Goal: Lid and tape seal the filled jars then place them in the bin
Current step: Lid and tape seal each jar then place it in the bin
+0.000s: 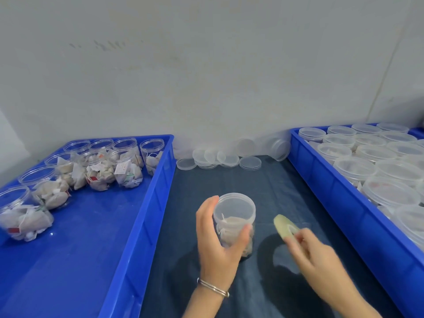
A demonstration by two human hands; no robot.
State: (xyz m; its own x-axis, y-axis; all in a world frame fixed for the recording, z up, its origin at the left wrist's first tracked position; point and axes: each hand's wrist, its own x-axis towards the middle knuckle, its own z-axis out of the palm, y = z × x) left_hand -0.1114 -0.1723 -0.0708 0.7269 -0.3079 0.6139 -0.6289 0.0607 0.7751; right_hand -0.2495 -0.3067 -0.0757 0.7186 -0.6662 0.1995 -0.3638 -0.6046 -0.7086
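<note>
jar [234,223] with a lid [234,206] on it stands upright on the dark cloth [229,180] between two blue bins, with pale tea bags showing through its clear wall. left hand [215,244] grips the jar from its left side, fingers curled round the far wall and the thumb pressed on the near wall just under the lid. a thin metal bracelet [213,288] sits on that wrist. right hand [316,255] is just to the right of the jar, apart from it, and pinches a pale yellowish roll of tape [285,227] between thumb and fingertips; the roll is blurred and tilts up toward the jar without touching it.

left bin [146,203] holds open jars of tea bags [101,166] with no lids, packed along its far and left sides, and the near part of its floor is bare blue. right bin [325,191] is packed with lidded jars [376,171] standing close together. loose lids [220,158] lie in a scattered heap on the cloth by the wall, between the two bins, well beyond the hands, and a couple of them lean against the wall. nothing lies on the cloth between the held jar and either bin.
</note>
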